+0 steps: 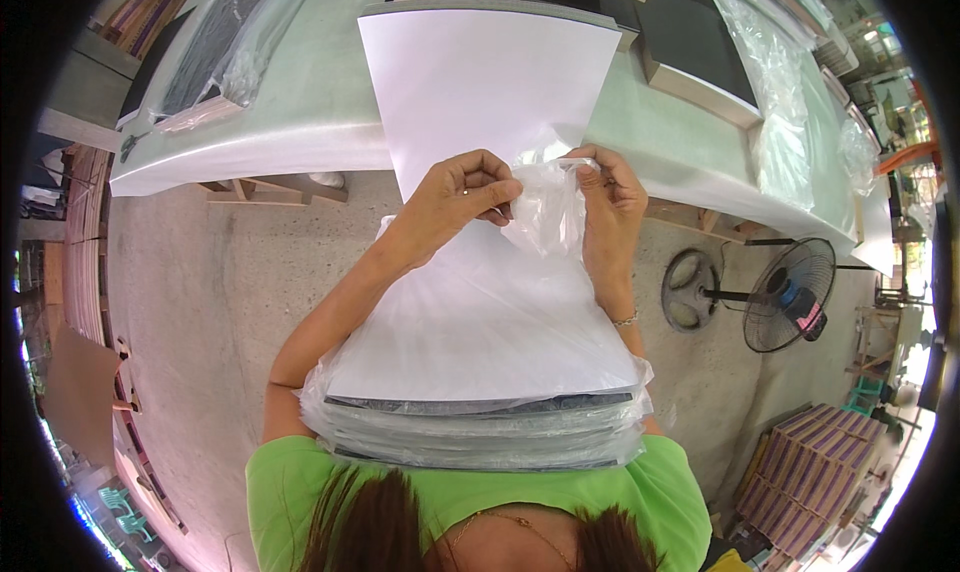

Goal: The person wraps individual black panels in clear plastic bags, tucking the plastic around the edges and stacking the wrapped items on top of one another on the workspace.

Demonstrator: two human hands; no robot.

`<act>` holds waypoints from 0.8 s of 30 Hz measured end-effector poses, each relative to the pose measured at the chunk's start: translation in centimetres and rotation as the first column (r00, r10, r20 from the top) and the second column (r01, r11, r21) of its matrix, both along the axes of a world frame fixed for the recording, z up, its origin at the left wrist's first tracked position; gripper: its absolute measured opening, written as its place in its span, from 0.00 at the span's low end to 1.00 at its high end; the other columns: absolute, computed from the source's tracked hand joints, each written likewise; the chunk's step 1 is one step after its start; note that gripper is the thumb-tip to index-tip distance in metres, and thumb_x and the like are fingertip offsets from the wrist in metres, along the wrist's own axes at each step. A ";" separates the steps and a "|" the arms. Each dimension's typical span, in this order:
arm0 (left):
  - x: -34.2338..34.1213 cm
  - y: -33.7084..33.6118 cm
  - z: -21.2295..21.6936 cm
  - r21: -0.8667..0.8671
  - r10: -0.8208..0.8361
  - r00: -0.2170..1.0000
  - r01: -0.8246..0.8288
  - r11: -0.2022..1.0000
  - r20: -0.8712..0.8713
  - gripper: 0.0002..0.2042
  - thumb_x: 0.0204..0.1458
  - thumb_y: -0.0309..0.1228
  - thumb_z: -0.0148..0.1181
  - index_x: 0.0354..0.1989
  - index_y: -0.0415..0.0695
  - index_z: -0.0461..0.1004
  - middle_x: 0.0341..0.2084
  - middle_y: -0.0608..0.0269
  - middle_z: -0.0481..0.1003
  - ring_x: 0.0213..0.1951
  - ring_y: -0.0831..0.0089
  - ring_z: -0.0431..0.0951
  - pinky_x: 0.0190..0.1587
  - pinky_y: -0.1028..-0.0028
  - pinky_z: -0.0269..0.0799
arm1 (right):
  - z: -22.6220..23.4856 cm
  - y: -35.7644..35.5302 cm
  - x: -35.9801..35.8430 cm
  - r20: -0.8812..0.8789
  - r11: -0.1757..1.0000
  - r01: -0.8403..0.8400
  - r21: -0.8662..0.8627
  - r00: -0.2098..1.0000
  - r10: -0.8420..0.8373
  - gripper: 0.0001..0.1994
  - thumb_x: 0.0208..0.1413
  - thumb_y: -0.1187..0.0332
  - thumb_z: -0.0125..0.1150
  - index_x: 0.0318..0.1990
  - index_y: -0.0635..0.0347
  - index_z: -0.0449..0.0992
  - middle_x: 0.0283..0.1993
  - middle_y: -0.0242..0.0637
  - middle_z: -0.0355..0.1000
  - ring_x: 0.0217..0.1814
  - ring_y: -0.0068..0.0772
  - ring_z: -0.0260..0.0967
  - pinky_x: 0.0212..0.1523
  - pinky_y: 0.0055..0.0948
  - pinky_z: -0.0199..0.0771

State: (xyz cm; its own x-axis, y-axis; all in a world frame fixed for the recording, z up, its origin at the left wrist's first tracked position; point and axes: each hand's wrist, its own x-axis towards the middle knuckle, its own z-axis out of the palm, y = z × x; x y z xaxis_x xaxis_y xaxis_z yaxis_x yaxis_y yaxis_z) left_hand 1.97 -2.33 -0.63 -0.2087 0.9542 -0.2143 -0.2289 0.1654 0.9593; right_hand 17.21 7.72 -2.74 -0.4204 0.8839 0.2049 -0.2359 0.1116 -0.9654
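Note:
Between my two hands a clear plastic bag (545, 217) is stretched, its crumpled edge gathered at the fingers. My left hand (455, 202) is closed in a pinch on the left side of that edge. With thumb against fingers, my right hand (612, 207) grips the other side. Below them, close to my body, lies a stack of flat sheets in clear plastic (480, 322), white on top with dark edges showing at the near side. Just beyond my hands, a large white panel (480, 82) slopes down from the table toward me.
A long table with a pale green cover (330, 102) runs across the far side. It bears dark panels (695, 47) at right and a plastic-covered dark panel (215, 47) at left. A standing fan (790, 297) is on the floor at right, with stacked striped boxes (810, 472) nearer.

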 end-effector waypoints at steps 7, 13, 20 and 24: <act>0.0 -0.4 -0.5 -0.073 -0.149 0.989 0.147 0.986 -0.017 0.12 0.49 0.33 0.61 0.33 0.35 0.76 0.24 0.64 0.74 0.27 0.79 0.72 0.34 0.79 0.71 | -0.4 -0.2 0.0 0.000 0.994 -0.101 -0.036 0.995 0.101 0.07 0.52 0.78 0.55 0.39 0.63 0.72 0.37 0.29 0.69 0.39 0.18 0.63 0.40 0.17 0.63; 0.0 -0.5 -0.5 -0.009 -0.127 0.991 0.127 0.992 0.030 0.11 0.47 0.37 0.64 0.28 0.41 0.76 0.21 0.69 0.72 0.26 0.81 0.69 0.32 0.80 0.65 | 1.5 -2.4 -0.2 0.201 0.986 -0.163 0.043 0.968 0.151 0.17 0.40 0.84 0.56 0.41 0.59 0.72 0.41 0.34 0.69 0.43 0.28 0.65 0.48 0.23 0.63; -0.1 -0.6 -0.9 -0.027 -0.112 0.991 0.114 0.993 0.077 0.12 0.45 0.39 0.66 0.27 0.44 0.73 0.21 0.72 0.70 0.24 0.84 0.66 0.30 0.81 0.62 | 0.5 -1.0 0.9 0.129 0.980 -0.116 0.162 0.987 0.095 0.13 0.40 0.86 0.52 0.34 0.63 0.76 0.35 0.33 0.71 0.41 0.26 0.67 0.43 0.22 0.67; -0.1 -0.9 -0.6 -0.036 -0.199 0.958 0.211 0.977 0.205 0.13 0.46 0.40 0.65 0.29 0.44 0.73 0.22 0.72 0.70 0.25 0.83 0.68 0.31 0.82 0.65 | -1.3 -0.1 1.0 0.057 0.977 -0.079 0.199 0.996 0.069 0.09 0.46 0.83 0.52 0.34 0.65 0.76 0.35 0.34 0.71 0.40 0.23 0.67 0.39 0.21 0.70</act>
